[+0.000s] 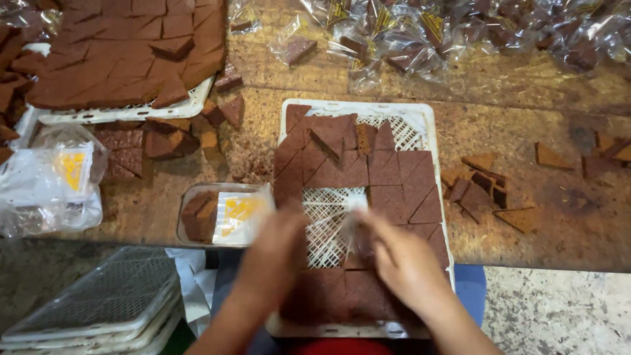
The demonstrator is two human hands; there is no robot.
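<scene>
Here, both hands meet over the white plastic lattice tray (420,125) of brown triangular cake slices (384,167); left hand (279,246) and right hand (401,256) pinch a blurred clear plastic wrapper (351,217) between them, slices lying just beyond the fingers.

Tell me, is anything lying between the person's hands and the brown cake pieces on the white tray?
Nothing visible does. The left hand and right hand hover directly over the white tray, blurred, pinching a small clear bag between them. The brown cake pieces lie uncovered just beyond the hands, with only bare mesh between.
</scene>
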